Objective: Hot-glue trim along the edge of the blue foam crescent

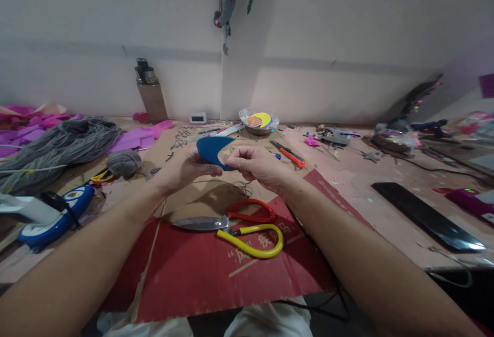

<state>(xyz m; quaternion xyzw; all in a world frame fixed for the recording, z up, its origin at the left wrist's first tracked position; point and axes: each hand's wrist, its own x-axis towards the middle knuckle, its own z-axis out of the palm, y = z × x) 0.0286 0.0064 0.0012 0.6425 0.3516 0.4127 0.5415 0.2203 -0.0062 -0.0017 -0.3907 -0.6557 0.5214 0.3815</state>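
Note:
My left hand [184, 168] and my right hand [255, 165] meet above the table, both pinching a dark blue oval piece of felt-like material [210, 149]. The left fingers grip its lower left edge. The right fingers close on its right tip. Below my hands, large scissors [231, 225] with one red and one yellow handle lie shut on a red and brown cardboard sheet [185, 270], blades pointing left.
A grey yarn bundle [57, 144] and ball [124, 162] lie left, with pink paper scraps [27, 121]. An orange utility knife [291, 155], a metal bowl [258, 121], a bottle [150, 90], a black strip [426, 216] and craft clutter at right.

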